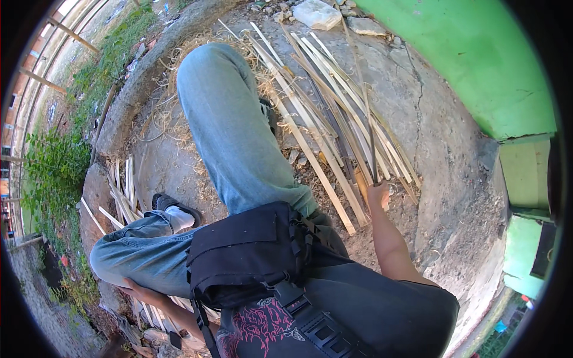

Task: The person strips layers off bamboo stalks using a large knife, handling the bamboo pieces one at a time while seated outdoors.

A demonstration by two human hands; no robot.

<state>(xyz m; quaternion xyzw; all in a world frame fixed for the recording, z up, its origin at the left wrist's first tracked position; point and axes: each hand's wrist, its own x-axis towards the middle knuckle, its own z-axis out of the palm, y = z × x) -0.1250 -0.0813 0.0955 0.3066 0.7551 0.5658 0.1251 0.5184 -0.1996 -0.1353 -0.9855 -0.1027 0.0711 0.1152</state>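
My right hand (378, 194) is closed around the near end of a long, thin dark strip (372, 140). Whether this is a blade or a slat seen edge-on, I cannot tell. Under and beside it lie several pale split slats (340, 89) of wood or bamboo, spread lengthwise on the ground. A short brown piece (361, 184) sits just left of that hand. My left hand (142, 293) is down against the underside of my bent left leg, its fingers mostly hidden by the jeans. More slats (158, 316) lie on the ground near that hand.
Curly shavings (164, 113) litter the ground around my raised knee. Another bundle of slats (124, 188) lies left of my sandalled foot (177, 210). A green wall (477, 59) stands at right, and pale rocks (317, 14) lie at the far end. A black bag (248, 244) rests on my lap.
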